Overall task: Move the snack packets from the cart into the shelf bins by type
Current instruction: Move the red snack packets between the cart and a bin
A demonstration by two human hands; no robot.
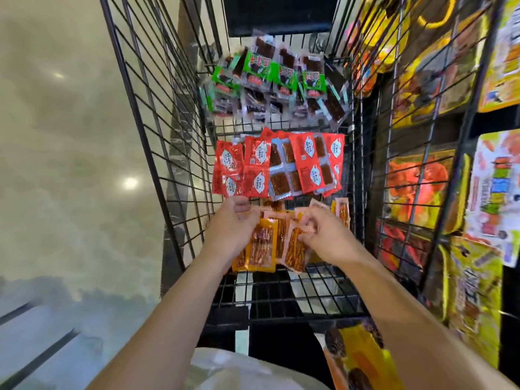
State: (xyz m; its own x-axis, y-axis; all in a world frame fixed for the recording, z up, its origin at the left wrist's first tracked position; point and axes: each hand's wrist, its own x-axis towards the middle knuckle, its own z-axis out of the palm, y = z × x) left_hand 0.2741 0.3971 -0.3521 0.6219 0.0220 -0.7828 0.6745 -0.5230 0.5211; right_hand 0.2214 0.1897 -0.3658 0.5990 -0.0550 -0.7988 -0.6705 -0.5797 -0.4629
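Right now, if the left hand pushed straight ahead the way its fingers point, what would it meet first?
Most likely the red packets in the middle bin, just beyond the left hand; depth is unclear.

We see orange stick-snack packets (263, 243) fanned in the nearest wire bin (281, 294), red packets (278, 164) heaped in the middle bin, green-labelled packets (270, 83) piled farthest.

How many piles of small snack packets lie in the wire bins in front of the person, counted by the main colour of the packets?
Green packets: 1 pile
Red packets: 1 pile
Orange packets: 1 pile, held by the left hand and the right hand
Total: 3 piles
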